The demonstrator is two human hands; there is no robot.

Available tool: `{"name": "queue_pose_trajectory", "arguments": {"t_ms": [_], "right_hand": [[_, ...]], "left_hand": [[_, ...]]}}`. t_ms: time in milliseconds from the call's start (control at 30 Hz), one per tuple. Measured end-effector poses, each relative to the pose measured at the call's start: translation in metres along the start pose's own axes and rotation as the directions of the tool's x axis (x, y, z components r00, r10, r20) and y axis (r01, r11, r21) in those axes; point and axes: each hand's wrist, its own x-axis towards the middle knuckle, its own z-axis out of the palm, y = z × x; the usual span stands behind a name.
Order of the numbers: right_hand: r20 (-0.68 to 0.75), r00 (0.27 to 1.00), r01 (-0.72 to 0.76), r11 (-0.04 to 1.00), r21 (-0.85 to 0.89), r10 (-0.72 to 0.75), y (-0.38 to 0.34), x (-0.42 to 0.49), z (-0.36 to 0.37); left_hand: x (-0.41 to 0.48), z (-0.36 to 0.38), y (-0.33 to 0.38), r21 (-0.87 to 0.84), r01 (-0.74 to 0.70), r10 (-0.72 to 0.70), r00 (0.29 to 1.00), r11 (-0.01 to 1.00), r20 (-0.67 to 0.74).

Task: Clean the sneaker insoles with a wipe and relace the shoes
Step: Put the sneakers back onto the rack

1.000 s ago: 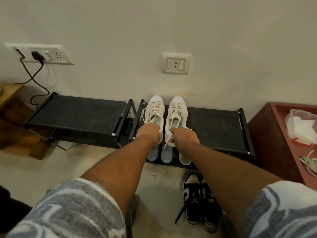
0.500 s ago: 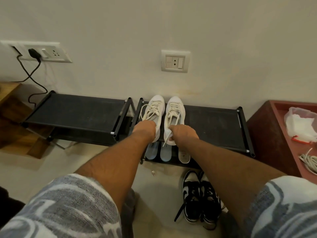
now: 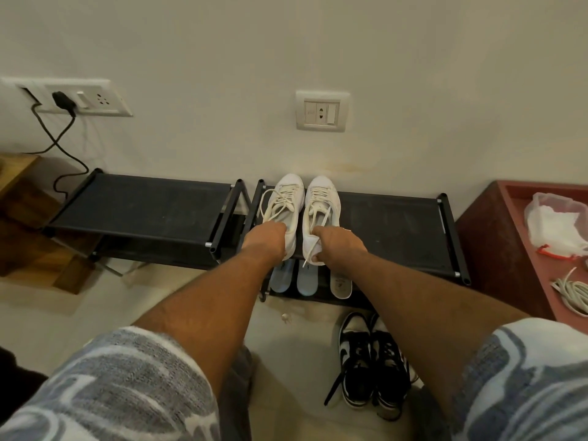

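- Right hand [image 3: 340,246]: fingers [image 3: 315,258] curl round the heel of the right-side white laced fabric sneaker [image 3: 321,205]. A loose lace end hangs down past them.
- Left hand [image 3: 265,241]: fingers fold out of sight over the heel of the left-side white laced fabric sneaker [image 3: 286,202]. This is judged a grip, though the fingertips are hidden.
- Both sneakers stand side by side, toes to the wall and heels at the front edge, on the top tier of the black metal-and-mesh shoe rack [image 3: 397,224].
- Lower tier, just beneath the hands: two pale blue foam insoles [image 3: 283,280] and one white insole [image 3: 341,283] lie flat in a row, outside any shoe.
- Floor, near the rack: a pair of black-and-white sneakers [image 3: 372,361] with laces trailing.
- Red-brown counter [image 3: 496,249], at the right and well apart from the hands: a clear plastic bag of white wipes [image 3: 553,224] and a coil of white laces [image 3: 572,294].
- Risk: the slack lace loops on the left-side sneaker may catch on the rack's post if it is pulled forward.
- Risk: a sneaker let go at the edge may tip off onto the floor.
- Risk: lacing up tight before the insoles go in would force undoing it again.
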Motion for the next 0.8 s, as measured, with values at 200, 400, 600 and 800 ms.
{"name": "queue_pose_trajectory", "arguments": {"t_ms": [200, 400, 600, 800], "right_hand": [[-0.28, 0.96, 0.036, 0.988, 0.15, 0.008, 0.025, -0.04, 0.025], [-0.272, 0.955, -0.071, 0.981, 0.179, 0.119, 0.077, -0.106, 0.058], [-0.126, 0.956, -0.236, 0.948, 0.213, 0.266, 0.143, -0.171, 0.132], [0.052, 0.921, -0.387, 0.89, 0.243, 0.386, 0.177, -0.189, 0.201]], "left_hand": [[-0.034, 0.014, 0.001, -0.162, -0.019, -0.019, 0.973, 0.987, -0.229], [-0.092, 0.058, 0.036, -0.314, -0.084, -0.077, 0.881, 0.946, -0.467], [-0.123, 0.144, 0.102, -0.346, -0.206, 0.15, 0.972, 0.915, -0.18], [-0.137, 0.235, 0.168, -0.396, -0.197, 0.243, 0.967, 0.897, 0.07]]}}
